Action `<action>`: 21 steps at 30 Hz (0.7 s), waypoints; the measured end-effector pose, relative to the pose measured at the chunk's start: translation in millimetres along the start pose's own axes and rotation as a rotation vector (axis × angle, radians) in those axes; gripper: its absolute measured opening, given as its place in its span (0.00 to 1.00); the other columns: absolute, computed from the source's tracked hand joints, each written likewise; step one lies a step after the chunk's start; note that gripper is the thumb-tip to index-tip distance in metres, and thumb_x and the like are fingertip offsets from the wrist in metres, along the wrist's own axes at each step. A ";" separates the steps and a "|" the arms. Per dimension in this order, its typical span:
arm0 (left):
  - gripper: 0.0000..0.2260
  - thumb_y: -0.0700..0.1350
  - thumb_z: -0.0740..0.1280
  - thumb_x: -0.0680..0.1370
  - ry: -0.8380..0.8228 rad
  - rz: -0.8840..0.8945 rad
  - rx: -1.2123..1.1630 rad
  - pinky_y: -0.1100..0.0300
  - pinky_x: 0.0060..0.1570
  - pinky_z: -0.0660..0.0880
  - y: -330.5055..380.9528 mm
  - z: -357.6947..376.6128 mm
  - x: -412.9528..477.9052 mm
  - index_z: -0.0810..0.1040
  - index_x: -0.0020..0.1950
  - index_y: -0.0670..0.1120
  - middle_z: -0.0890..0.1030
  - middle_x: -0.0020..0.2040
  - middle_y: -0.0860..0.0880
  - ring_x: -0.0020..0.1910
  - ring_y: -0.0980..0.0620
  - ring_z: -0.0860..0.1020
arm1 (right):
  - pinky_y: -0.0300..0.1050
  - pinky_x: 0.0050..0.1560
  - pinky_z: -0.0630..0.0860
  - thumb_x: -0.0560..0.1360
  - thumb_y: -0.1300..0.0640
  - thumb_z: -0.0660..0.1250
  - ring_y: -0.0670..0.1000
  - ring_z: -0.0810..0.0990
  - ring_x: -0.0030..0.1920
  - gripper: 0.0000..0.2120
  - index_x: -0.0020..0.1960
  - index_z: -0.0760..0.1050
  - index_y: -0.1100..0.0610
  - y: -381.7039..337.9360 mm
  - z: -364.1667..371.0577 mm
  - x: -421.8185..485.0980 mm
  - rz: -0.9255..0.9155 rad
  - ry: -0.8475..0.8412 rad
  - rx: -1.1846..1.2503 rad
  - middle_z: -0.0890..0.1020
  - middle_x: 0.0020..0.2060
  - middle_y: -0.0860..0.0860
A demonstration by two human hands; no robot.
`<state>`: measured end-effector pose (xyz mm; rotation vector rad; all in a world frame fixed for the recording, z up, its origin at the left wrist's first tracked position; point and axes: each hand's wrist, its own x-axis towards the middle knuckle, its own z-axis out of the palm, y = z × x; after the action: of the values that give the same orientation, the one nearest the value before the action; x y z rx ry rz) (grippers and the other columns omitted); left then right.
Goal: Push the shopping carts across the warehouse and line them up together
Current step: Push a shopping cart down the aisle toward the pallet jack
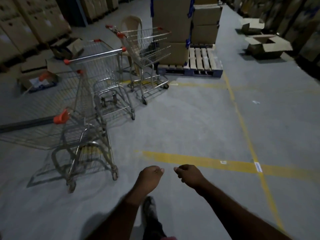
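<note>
Three shopping carts stand in a loose cluster on the left half of the floor (190,118), not lined up. The nearest cart (83,135) sits against the floor's left edge, its wire basket running out of view; blur makes its facing hard to read. Just beyond it, the middle cart (97,70) presents its chrome handle bar (95,55) with orange end caps toward the person, so its long axis runs away and to the left. The far cart (149,47) stands apart from those two, angled differently, close to a plastic chair (131,23) and a pallet (202,63) of stacked cartons (173,23) at the floor's far edge.

All three lie ahead and to the left of both hands. The left hand (150,174) is the nearer one — the closest cart's wheels stand just to its left — while the right hand (188,175) is beside it, further from the carts, in front of a yellow line (190,161) painted across the floor. Each grip is closed on nothing: fingers curled in, touching no cart.

The likely next move is a turn leftward to reach a handle, the left hand arriving first. The far cart looks the one most in need of shifting — its angle breaks any row.
</note>
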<state>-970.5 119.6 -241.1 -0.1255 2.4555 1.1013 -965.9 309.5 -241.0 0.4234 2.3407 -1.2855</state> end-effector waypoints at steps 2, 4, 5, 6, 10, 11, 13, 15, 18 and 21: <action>0.11 0.54 0.64 0.82 -0.019 0.019 -0.019 0.55 0.50 0.76 14.1 -15.8 46.0 0.77 0.45 0.49 0.83 0.49 0.41 0.50 0.44 0.82 | 0.54 0.53 0.78 0.80 0.44 0.67 0.53 0.77 0.42 0.23 0.47 0.81 0.65 -18.5 -12.0 42.5 -0.008 0.018 -0.022 0.81 0.40 0.56; 0.14 0.53 0.64 0.82 -0.029 0.039 -0.021 0.55 0.49 0.75 25.3 -33.5 96.4 0.79 0.45 0.45 0.83 0.46 0.40 0.50 0.43 0.82 | 0.53 0.53 0.78 0.79 0.44 0.67 0.53 0.77 0.42 0.21 0.44 0.81 0.63 -40.7 -23.9 86.5 -0.002 0.043 -0.037 0.81 0.40 0.55; 0.15 0.53 0.64 0.82 -0.033 0.055 -0.020 0.56 0.48 0.74 31.2 -43.1 120.8 0.80 0.45 0.43 0.82 0.44 0.40 0.49 0.42 0.82 | 0.52 0.53 0.78 0.79 0.43 0.67 0.53 0.78 0.42 0.20 0.43 0.81 0.60 -52.4 -29.5 107.4 -0.002 0.061 -0.038 0.82 0.40 0.55; 0.15 0.52 0.64 0.82 -0.037 0.070 -0.021 0.56 0.48 0.74 37.3 -53.0 144.3 0.80 0.45 0.42 0.82 0.43 0.42 0.49 0.43 0.82 | 0.53 0.53 0.78 0.79 0.43 0.68 0.53 0.78 0.42 0.20 0.43 0.81 0.60 -64.4 -35.1 127.9 0.002 0.075 -0.031 0.83 0.41 0.57; 0.15 0.53 0.64 0.82 -0.051 0.109 -0.026 0.57 0.50 0.74 64.7 -102.2 226.7 0.83 0.51 0.43 0.84 0.48 0.43 0.50 0.46 0.82 | 0.54 0.53 0.78 0.79 0.43 0.68 0.54 0.79 0.42 0.21 0.46 0.83 0.62 -124.1 -50.8 199.3 0.015 0.108 -0.028 0.85 0.45 0.61; 0.16 0.54 0.63 0.82 -0.049 0.127 -0.023 0.56 0.49 0.74 70.9 -114.5 247.0 0.82 0.50 0.42 0.84 0.47 0.43 0.49 0.45 0.82 | 0.54 0.54 0.78 0.79 0.44 0.68 0.53 0.79 0.43 0.20 0.47 0.83 0.61 -139.9 -53.1 217.9 0.009 0.114 -0.020 0.86 0.45 0.60; 0.18 0.54 0.63 0.82 -0.023 0.146 -0.028 0.54 0.47 0.74 78.3 -138.2 284.6 0.80 0.46 0.40 0.82 0.44 0.39 0.47 0.42 0.81 | 0.53 0.56 0.78 0.79 0.44 0.68 0.53 0.80 0.45 0.19 0.50 0.84 0.61 -171.5 -56.8 251.1 -0.013 0.116 0.002 0.86 0.45 0.57; 0.19 0.54 0.63 0.82 -0.005 0.139 -0.044 0.52 0.48 0.75 82.4 -162.0 315.3 0.79 0.46 0.39 0.81 0.44 0.38 0.46 0.42 0.81 | 0.53 0.58 0.77 0.79 0.44 0.68 0.52 0.79 0.46 0.19 0.53 0.84 0.60 -200.2 -57.8 278.9 -0.031 0.107 0.017 0.84 0.46 0.54; 0.19 0.55 0.63 0.82 0.023 0.118 -0.052 0.50 0.50 0.76 86.8 -192.9 365.6 0.79 0.46 0.39 0.81 0.45 0.38 0.47 0.42 0.82 | 0.52 0.56 0.77 0.79 0.44 0.68 0.52 0.80 0.46 0.17 0.50 0.84 0.58 -239.6 -63.3 328.6 -0.060 0.093 -0.005 0.86 0.48 0.56; 0.19 0.55 0.64 0.81 0.065 0.104 -0.069 0.50 0.51 0.76 95.8 -220.7 420.4 0.80 0.47 0.39 0.82 0.47 0.40 0.48 0.42 0.82 | 0.53 0.55 0.78 0.79 0.44 0.68 0.55 0.81 0.45 0.18 0.44 0.82 0.58 -272.2 -69.7 387.3 -0.089 0.074 -0.021 0.86 0.45 0.58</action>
<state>-1451.5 64.2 -227.3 -0.0557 2.5069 1.2447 -1439.4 248.6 -209.5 0.3696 2.4583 -1.3050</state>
